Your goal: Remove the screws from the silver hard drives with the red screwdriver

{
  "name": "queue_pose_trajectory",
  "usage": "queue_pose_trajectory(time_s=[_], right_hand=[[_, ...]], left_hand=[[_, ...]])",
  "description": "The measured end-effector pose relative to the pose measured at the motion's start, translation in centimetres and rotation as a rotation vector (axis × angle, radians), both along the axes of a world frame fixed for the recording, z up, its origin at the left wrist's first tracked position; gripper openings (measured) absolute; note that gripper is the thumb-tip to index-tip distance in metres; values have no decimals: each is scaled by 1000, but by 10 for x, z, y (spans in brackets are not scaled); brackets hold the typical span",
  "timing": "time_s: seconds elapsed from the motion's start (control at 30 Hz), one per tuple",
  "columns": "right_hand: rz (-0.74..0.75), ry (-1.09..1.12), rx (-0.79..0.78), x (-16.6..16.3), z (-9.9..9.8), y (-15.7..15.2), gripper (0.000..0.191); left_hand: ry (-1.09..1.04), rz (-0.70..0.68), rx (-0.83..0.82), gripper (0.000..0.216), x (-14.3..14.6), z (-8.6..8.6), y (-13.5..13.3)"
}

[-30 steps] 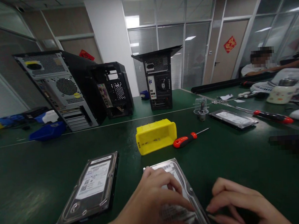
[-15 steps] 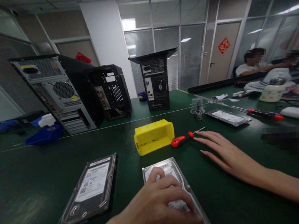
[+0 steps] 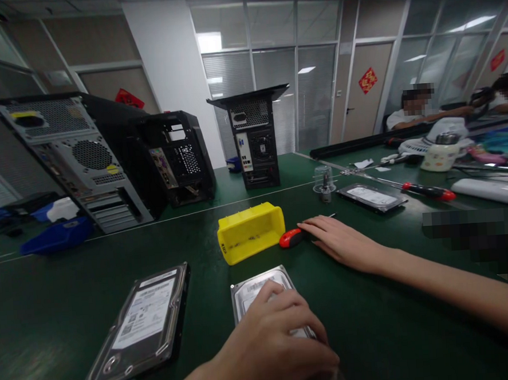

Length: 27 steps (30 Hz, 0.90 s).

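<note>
A silver hard drive (image 3: 262, 290) lies flat on the table under my left hand (image 3: 278, 337), its lower part covered by the palm. The fingers of that hand are bent over the drive and hold it. Farther right, my right hand (image 3: 343, 242) is closed over a red and black screwdriver (image 3: 290, 238). The red butt end sticks out to the left and a bit of shaft shows above the knuckles. Just left of the handle a yellow plastic bin (image 3: 251, 233) rests on its side, opening toward me. Another hard drive (image 3: 137, 329) lies label up at the left.
Computer cases (image 3: 101, 165) stand along the back left, with a smaller black case (image 3: 255, 138) near the middle. Right of centre are a clear plastic cup-like piece (image 3: 324, 183), a third hard drive (image 3: 371, 197) and a long screwdriver (image 3: 428, 191). Two people sit far right.
My right hand has moved left and down onto the screwdriver, and its fingers have closed in on the handle. My left hand stays on the hard drive. The view has turned slightly right.
</note>
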State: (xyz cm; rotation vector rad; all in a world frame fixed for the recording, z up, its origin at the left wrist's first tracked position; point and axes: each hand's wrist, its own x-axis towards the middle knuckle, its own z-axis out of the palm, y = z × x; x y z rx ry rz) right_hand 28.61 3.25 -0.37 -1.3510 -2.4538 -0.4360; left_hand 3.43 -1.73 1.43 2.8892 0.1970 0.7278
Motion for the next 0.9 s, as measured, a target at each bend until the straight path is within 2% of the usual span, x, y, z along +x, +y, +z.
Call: queue_pose_trajectory(time_s=[0.17, 0.3, 0.43, 0.57, 0.77, 0.9], right_hand=[[-24, -86, 9, -1, -1, 11, 35], [-88, -145, -42, 4, 4, 6, 31], [-145, -164, -105, 9, 11, -6, 30], [-171, -155, -146, 14, 13, -20, 30], [-179, -73, -129, 27, 11, -44, 27], [-163, -6, -98, 38, 11, -62, 28]], left_hand=[[69, -14, -120, 14, -7, 2, 4], [55, -9, -79, 14, -8, 1, 6], [19, -11, -11, 12, -5, 1, 5], [27, 11, -10, 10, -7, 4, 2], [11, -16, 12, 23, -19, -2, 8], [-28, -22, 53, 21, -19, -4, 8]])
